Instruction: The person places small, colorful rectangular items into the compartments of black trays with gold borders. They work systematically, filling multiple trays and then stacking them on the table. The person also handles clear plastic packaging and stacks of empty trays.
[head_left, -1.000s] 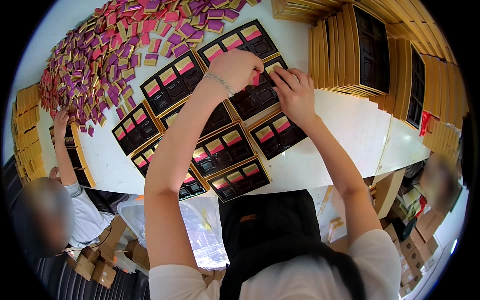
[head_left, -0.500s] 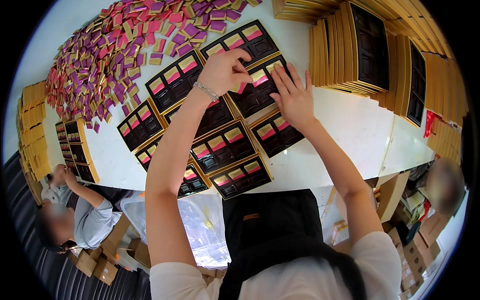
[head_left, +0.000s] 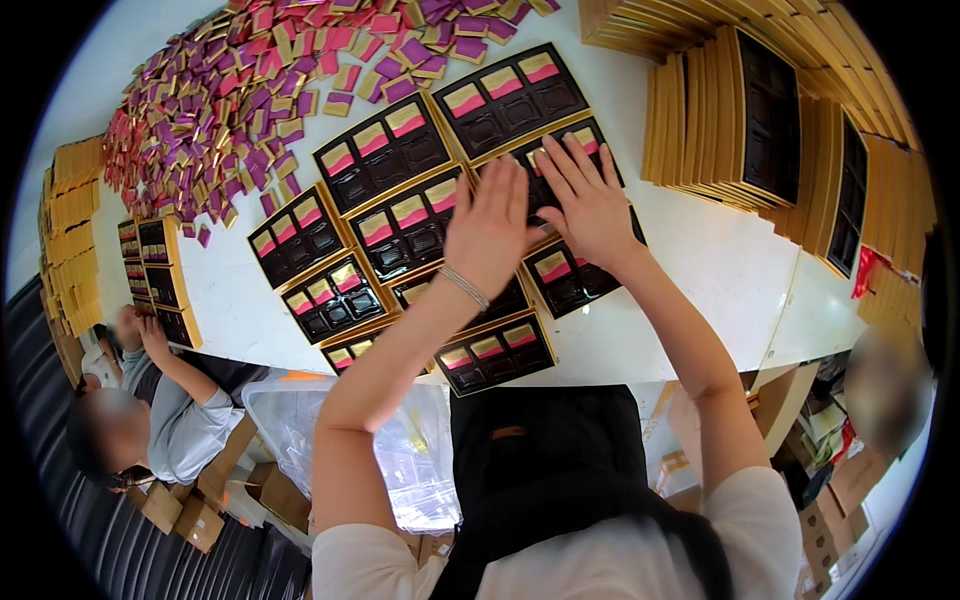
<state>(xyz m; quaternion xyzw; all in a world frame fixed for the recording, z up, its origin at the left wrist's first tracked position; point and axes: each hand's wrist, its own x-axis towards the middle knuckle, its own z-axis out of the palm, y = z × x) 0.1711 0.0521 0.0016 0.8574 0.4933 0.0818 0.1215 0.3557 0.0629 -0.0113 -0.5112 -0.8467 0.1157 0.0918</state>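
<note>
My right hand (head_left: 598, 222) lies with its fingers stretched over a black compartment tray (head_left: 606, 160) in a gold-edged box, partly covering its row of small gold-and-pink wrapped squares. Close beside it, my left hand (head_left: 488, 240) is held flat, fingers straight and together, over the edges of neighbouring trays. No object shows in either hand, though the palms are hidden. Several similar trays (head_left: 372, 165) lie packed together under and around my hands, each with a far row of gold-and-pink squares (head_left: 371, 138) and a nearer row of bare dark compartments.
A wide heap of purple, pink and gold wrapped squares (head_left: 235, 110) covers the far left of the white table (head_left: 690, 290). Stacked gold boxes with black trays (head_left: 772, 125) stand at the right. More boxes (head_left: 160, 270) lie at the left, near another person (head_left: 190, 430).
My left hand has come down and right from the upper trays, its bent fingers now straightened flat. My right hand stays over nearly the same tray. The view has shifted slightly.
</note>
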